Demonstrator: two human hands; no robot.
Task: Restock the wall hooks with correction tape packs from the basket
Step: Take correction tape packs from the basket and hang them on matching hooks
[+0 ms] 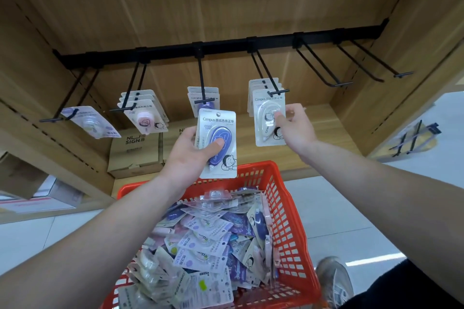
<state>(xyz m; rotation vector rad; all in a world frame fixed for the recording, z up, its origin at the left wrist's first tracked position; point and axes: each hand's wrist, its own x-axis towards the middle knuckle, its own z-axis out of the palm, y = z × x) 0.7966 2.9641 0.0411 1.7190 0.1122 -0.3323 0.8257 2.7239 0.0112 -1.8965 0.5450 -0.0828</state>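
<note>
My left hand grips a blue correction tape pack, thumb across its front, just below the middle hook, where similar packs hang. My right hand pinches a white pack that hangs at the front of the fourth hook, with more white packs behind it. The red basket below holds a heap of several packs.
A black rail carries the hooks on a wooden back panel. Pink packs and a tilted pack hang on the left hooks. Two hooks at right are bare. Cardboard boxes stand on the shelf. My shoe is beside the basket.
</note>
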